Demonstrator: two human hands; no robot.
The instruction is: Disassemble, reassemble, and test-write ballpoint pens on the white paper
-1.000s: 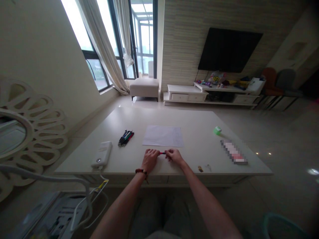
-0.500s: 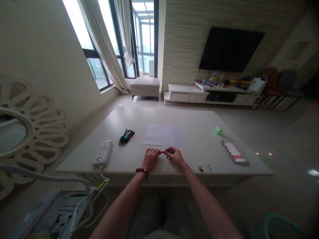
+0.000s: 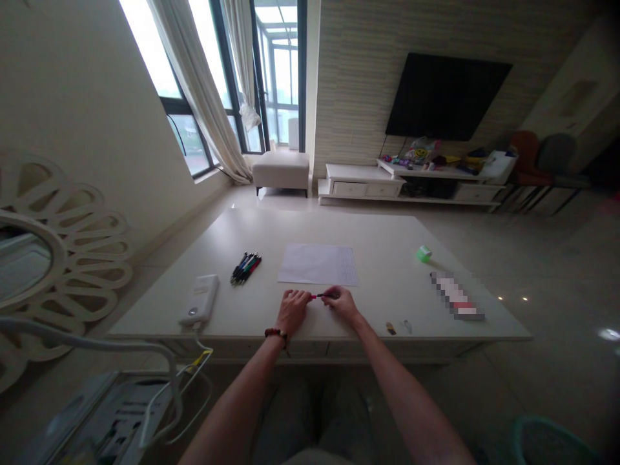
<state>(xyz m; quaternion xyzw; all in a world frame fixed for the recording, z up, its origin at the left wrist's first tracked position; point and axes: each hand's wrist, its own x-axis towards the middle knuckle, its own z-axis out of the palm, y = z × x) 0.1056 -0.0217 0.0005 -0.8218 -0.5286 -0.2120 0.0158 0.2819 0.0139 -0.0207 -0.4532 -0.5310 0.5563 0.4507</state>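
My left hand is closed on one end of a red and black pen over the white table. The fingers of my right hand pinch the dark end of the same pen. Just beyond both hands lies a sheet of paper. To its left rests a bunch of several pens. Between my hands only a short length of the pen shows; the rest is hidden by fingers.
A white power bank with a cable stands at the table's left. On the right are a green item, a blurred-out object, a small brown piece and a clear piece.
My hands have stayed in nearly the same place. A little more of the pen's dark part now shows between them.
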